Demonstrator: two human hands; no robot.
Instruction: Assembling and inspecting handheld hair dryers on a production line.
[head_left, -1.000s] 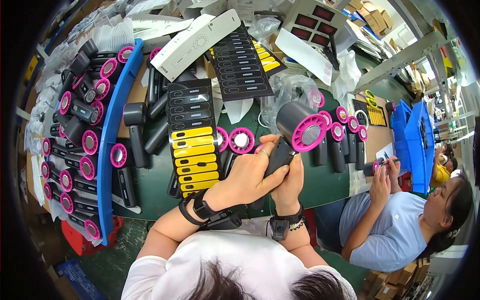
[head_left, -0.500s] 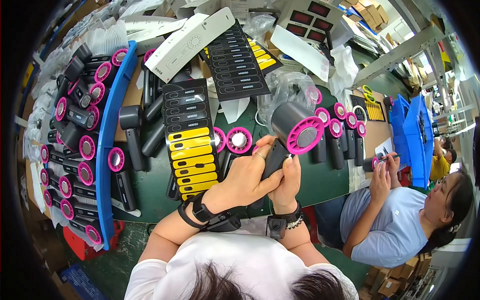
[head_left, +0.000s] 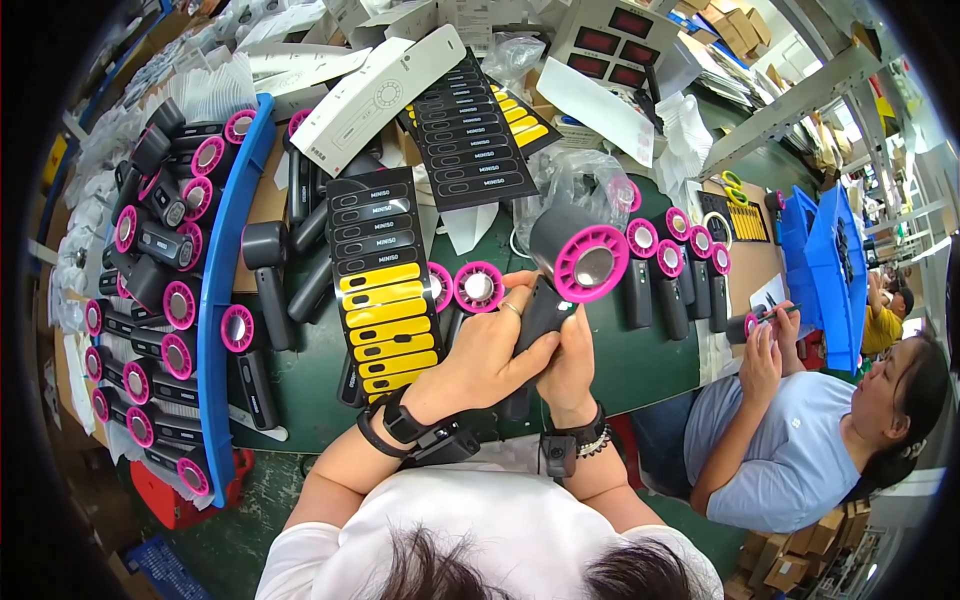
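A dark grey handheld fan point(head_left: 580, 255), shaped like a hair dryer with a pink ring round its end, is held up over the green table. My left hand point(head_left: 487, 350) is wrapped round its handle from the left, with the thumb across it. On the other side my right hand point(head_left: 570, 372) grips the same handle, the thumb near a small bright spot below the head. The fingers behind the handle are hidden. To the left of my hands lies a sheet of black labels point(head_left: 382, 290), its lower part showing yellow backing where labels are gone.
A blue-rimmed tray point(head_left: 212, 400) at left holds many similar fans. More fans point(head_left: 670, 260) stand right of my hands. A white box point(head_left: 380, 100) and another label sheet point(head_left: 475, 140) lie beyond. At right, a co-worker point(head_left: 770, 440) holds a fan near blue bins point(head_left: 830, 270).
The held fan has shifted slightly left and down and its pink end has turned more toward me. The bright spot on its handle now shows more clearly. Both hands keep their grip.
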